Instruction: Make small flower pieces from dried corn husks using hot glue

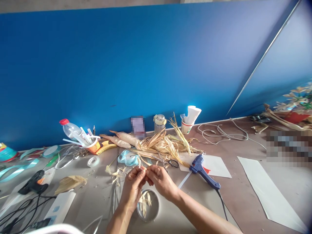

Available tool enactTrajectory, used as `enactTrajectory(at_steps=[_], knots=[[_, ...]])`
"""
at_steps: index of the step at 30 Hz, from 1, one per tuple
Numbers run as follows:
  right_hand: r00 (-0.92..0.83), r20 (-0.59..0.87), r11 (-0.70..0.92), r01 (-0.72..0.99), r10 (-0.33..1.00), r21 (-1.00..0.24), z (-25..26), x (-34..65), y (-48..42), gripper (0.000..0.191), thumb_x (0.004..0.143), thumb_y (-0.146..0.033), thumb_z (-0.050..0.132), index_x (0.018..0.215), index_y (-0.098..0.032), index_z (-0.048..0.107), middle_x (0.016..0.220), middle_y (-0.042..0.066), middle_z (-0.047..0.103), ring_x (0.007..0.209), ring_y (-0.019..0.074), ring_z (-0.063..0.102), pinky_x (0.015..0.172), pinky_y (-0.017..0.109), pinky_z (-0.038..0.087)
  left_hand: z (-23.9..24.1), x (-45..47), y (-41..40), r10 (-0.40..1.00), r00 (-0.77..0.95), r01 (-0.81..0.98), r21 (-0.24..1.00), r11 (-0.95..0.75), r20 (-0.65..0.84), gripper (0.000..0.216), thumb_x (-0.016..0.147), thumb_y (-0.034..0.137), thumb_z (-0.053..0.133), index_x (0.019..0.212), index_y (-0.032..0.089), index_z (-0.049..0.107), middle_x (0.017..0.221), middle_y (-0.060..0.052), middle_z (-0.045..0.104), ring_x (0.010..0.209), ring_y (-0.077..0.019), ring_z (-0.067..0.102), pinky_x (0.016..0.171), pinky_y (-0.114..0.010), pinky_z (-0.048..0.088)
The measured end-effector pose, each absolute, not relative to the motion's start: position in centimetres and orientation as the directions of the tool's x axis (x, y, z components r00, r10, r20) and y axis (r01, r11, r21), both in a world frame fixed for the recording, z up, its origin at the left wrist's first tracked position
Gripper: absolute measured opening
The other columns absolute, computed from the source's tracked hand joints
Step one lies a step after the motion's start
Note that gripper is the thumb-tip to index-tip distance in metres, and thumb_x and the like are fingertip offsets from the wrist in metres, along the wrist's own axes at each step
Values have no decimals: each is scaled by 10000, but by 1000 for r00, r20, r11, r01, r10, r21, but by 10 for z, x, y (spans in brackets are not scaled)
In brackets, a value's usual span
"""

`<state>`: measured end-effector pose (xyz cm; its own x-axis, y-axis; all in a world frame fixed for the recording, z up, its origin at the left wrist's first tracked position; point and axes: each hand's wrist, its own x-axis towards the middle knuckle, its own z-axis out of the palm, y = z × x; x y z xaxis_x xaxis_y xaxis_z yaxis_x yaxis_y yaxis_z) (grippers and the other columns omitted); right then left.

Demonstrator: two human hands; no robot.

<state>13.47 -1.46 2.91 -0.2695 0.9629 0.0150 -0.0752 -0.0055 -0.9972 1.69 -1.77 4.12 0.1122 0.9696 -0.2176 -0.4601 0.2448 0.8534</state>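
Note:
My left hand [134, 182] and my right hand [162, 182] meet at the fingertips over the table. Both are closed in a pinch on a small pale piece of corn husk [139, 162]; its lower part is hidden by my fingers. Below them stands a round dish [158, 208] with a few pale husk strips [145, 203] in it. Just beyond my fingers lie a light-blue ribbon roll [128, 158], black-handled scissors [173, 163] and a heap of dried corn husks [158, 144]. Pale husk scraps [114, 172] are scattered to the left.
To the right lies a blue glue gun [202, 170] on white paper, its cord running toward me. A power strip [59, 208] and black cables are at left. A bottle [71, 130], a cup of white sticks [94, 147], a jar [159, 123] and a paper cup [186, 127] stand along the blue partition [146, 65].

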Motion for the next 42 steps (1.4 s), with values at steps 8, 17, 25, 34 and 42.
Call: enactTrajectory(at_steps=[8, 17, 25, 34, 42], knots=[[-32, 90, 93, 77, 995, -993, 27, 136, -17, 89, 773, -226, 511, 776, -165, 575, 653, 5, 543, 588, 125, 482, 549, 230, 380, 28, 9, -13, 934, -32, -543, 790, 283, -357, 238, 552, 249, 799, 700, 176, 626, 578, 39, 590, 497, -80, 546, 519, -189, 460], [-79, 45, 51, 78, 996, -996, 26, 131, -16, 142, 750, -182, 498, 747, -161, 639, 615, -1, 573, 539, 113, 478, 518, 221, 371, 26, 9, -13, 935, -38, -477, 828, 294, -353, 168, 593, 261, 749, 718, 214, 647, 674, -2, 654, 619, -142, 621, 571, -233, 486], [-58, 34, 38, 71, 998, -997, 24, 131, -13, 114, 728, -202, 512, 655, -161, 590, 541, -25, 497, 496, 99, 417, 474, 209, 328, 26, 12, -14, 946, -9, -464, 839, 283, -324, 175, 569, 282, 774, 685, 202, 671, 599, 19, 612, 524, -107, 555, 506, -206, 439], [-90, 8, 8, -1, 996, -1000, 25, 129, -15, 100, 732, -212, 530, 710, -151, 606, 613, 6, 579, 566, 129, 503, 527, 225, 384, 24, 11, -13, 934, 23, -543, 780, 311, -357, 149, 577, 236, 786, 683, 201, 687, 612, 27, 624, 548, -88, 563, 546, -183, 452], [-96, 8, 2, -62, 995, -998, 24, 130, -13, 105, 734, -216, 537, 649, -154, 540, 560, -34, 466, 528, 90, 386, 491, 205, 311, 25, 11, -14, 933, 11, -564, 769, 302, -359, 183, 554, 235, 805, 683, 190, 685, 602, 25, 623, 538, -83, 568, 526, -170, 463]])
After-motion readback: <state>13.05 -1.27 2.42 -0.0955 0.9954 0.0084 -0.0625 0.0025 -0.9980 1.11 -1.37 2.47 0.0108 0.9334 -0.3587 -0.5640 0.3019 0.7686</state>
